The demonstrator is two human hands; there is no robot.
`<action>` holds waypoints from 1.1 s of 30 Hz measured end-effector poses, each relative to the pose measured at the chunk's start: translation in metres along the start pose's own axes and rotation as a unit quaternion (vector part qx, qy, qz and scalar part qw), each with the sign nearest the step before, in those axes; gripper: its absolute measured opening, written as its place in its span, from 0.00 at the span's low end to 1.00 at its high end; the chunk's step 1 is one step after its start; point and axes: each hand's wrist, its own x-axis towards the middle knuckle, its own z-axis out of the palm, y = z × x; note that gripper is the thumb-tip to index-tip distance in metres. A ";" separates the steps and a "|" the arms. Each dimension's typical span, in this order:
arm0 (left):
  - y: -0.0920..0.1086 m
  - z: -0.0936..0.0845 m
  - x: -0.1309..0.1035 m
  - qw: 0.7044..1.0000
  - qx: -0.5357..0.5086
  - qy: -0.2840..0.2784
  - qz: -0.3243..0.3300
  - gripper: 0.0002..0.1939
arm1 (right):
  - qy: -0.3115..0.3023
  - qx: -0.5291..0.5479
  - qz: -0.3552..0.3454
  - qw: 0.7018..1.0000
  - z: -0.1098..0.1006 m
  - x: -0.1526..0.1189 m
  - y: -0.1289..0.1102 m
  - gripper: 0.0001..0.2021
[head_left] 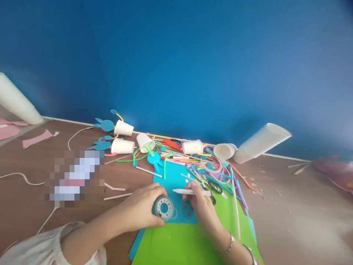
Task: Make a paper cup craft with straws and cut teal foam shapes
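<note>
My left hand (pixel 147 208) is closed round the left side of a clear tape roll (pixel 164 208), its thumb and fingers on the rim. The roll rests on a blue paper sheet (pixel 172 178), which lies over green paper (pixel 171 243). In my right hand (pixel 200 204) is a white marker (pixel 190 191), held roughly level between thumb and fingers, its tip pointing left toward the roll. Faint round outlines and small red marks show on the blue sheet between the hands. Black-handled scissors (pixel 215 187) lie beyond my right hand.
Paper cups with blue rabbit cutouts (pixel 106 125) lie at the back left. Straws and pens are heaped near the wall. A cup stack (pixel 261 143) leans at right. A blurred-out object (pixel 75 176) and a white cable (pixel 23 176) are on the left.
</note>
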 end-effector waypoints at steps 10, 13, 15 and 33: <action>-0.010 0.002 -0.011 1.000 -0.007 -0.002 -0.004 0.25 | 0.018 -0.020 0.010 1.000 0.005 -0.006 -0.010 0.18; -0.010 0.002 -0.011 1.000 -0.008 -0.002 0.004 0.25 | 0.014 -0.018 0.013 1.000 0.004 -0.006 -0.008 0.17; -0.012 0.002 -0.011 1.000 -0.010 -0.001 0.007 0.25 | 0.005 -0.021 0.007 1.000 0.003 -0.006 -0.007 0.17; -0.012 0.019 -0.009 1.000 -0.001 0.025 -0.007 0.30 | -0.049 -0.065 0.008 0.997 -0.003 -0.003 0.001 0.15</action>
